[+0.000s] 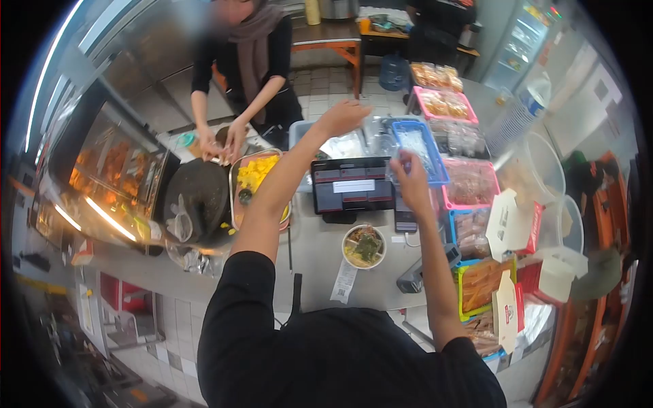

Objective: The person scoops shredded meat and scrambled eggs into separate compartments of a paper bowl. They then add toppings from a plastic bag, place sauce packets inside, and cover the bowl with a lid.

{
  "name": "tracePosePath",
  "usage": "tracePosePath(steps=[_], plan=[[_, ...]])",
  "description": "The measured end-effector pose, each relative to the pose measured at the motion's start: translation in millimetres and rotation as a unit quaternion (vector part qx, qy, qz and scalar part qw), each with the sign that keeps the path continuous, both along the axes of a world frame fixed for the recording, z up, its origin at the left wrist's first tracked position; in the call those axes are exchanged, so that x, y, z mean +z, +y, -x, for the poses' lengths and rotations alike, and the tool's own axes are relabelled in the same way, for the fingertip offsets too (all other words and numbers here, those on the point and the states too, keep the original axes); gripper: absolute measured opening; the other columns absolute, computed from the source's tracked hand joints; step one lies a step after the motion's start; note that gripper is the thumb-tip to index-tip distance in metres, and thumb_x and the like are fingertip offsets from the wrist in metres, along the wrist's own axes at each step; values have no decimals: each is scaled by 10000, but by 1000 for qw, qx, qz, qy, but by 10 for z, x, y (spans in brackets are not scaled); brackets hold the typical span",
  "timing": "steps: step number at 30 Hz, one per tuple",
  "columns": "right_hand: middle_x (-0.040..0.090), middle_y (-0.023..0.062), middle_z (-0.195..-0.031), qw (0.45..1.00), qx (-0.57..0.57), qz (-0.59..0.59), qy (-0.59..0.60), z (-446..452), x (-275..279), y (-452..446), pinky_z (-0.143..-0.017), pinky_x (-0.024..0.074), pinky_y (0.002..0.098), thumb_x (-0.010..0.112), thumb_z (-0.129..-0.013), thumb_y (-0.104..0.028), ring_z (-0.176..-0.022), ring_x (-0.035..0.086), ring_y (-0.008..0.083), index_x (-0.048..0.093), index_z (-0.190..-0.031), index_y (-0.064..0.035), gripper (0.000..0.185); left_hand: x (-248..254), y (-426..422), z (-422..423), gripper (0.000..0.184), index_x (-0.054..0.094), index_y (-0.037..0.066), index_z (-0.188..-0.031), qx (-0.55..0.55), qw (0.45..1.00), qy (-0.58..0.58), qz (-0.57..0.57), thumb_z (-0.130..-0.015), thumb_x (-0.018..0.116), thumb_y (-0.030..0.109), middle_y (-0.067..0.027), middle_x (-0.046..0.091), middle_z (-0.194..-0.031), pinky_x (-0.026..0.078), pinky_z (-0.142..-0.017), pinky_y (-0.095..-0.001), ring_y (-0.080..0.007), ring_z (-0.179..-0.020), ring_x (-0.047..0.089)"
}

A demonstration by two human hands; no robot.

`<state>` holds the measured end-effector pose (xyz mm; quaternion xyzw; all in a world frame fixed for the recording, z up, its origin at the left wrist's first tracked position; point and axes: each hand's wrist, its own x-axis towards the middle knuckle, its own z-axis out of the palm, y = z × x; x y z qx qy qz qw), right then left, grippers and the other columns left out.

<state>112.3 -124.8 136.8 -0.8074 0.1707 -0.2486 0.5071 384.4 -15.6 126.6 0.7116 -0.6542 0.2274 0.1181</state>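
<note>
My left hand (343, 118) reaches forward over a tub with white and clear plastic packaging (342, 147), its fingers stretched out to the right and apparently holding nothing. Beside the right edge of a tablet (353, 185), my right hand (411, 178) has its fingers curled. Clear plastic shows about these fingers, but what they grip is not distinct. Just beyond that hand lies a blue basket (437, 158) with clear plastic pieces inside. Nearer to me, a round paper bowl of food (364, 246) with dark green flakes on top stands uncovered, and a printed receipt (343, 281) lies against it.
At the left, another person (253, 68) works over a dark round pan (197, 198), next to a tray with yellow food (234, 204). Colored baskets of packed food (469, 183) line the right side. Open boxes (507, 224), a phone (406, 219) and a card terminal (411, 277) are close by.
</note>
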Motion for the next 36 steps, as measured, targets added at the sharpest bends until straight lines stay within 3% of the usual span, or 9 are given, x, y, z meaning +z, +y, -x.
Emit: tracePosePath(steps=[5,12,14,16,18,22,26,31,36], plan=[[671,136,-867,990,-24,130,-47,-848,-99,-56,-717,512,374,627,-936,-313,-766,655,227,608,-1067,20,358,263,209,441,223,579,102,-1085,-6,979,-171,109,-871,567,163,-30,669,-1143,454,-856,-377,-191,-998,640],[688,182,-846,989,-110,77,-54,-1057,-335,-594,-715,523,409,558,-953,-255,-760,684,301,616,-947,26,286,210,1057,724,157,580,53,-967,106,982,84,132,-821,588,110,-103,636,-945,473,-795,-406,-288,-896,619],[685,190,-820,993,-58,-102,5,-1245,-658,-1011,-751,524,442,583,-944,-283,-785,676,355,616,-945,43,328,112,1276,830,142,594,26,-910,96,954,172,227,-844,630,146,-176,637,-920,498,-758,-452,-364,-899,610],[665,202,-911,985,-115,129,8,-1427,-1329,-1503,-807,509,454,635,-914,-304,-903,656,360,606,-1015,59,377,200,1426,1144,156,493,18,-837,220,879,377,194,-876,599,126,-169,690,-874,502,-645,-367,-297,-750,673],[635,222,-1034,835,-254,484,-69,-1191,-1306,-1320,-864,484,455,693,-878,-311,-1021,619,358,580,-1126,70,469,-107,1510,1295,155,458,55,-916,161,800,537,213,-903,603,110,-105,702,-810,472,-594,-275,-145,-673,631],[575,168,-1238,998,48,-22,-24,-36,-95,110,-886,462,423,745,-840,-308,-1046,573,278,497,-1324,-54,600,-425,1608,1841,219,395,68,-998,99,678,722,95,-951,605,113,-28,651,-817,449,-571,-231,-78,-663,577],[395,177,-1458,925,225,286,111,753,-165,792,-1064,349,531,837,-651,-377,-1321,388,390,449,-1438,-239,888,-802,1573,2200,258,398,75,-1063,47,612,789,36,-965,619,167,-43,658,-910,423,-576,-223,-69,-691,544],[368,186,-1453,917,170,307,189,1018,-763,997,-1022,340,604,832,-559,-460,-1296,361,447,451,-1432,-308,965,-1113,1506,2416,274,431,65,-1102,56,597,800,0,-971,623,210,-87,659,-1035,464,-661,-249,-93,-818,581],[355,207,-1451,909,81,342,222,1123,-1058,1155,-1000,331,607,799,-614,-475,-1270,345,491,407,-1470,-338,952,-1366,1507,2570,416,566,-9,-1250,212,703,675,71,-960,621,284,-157,643,-1115,505,-827,-339,-224,-942,636]])
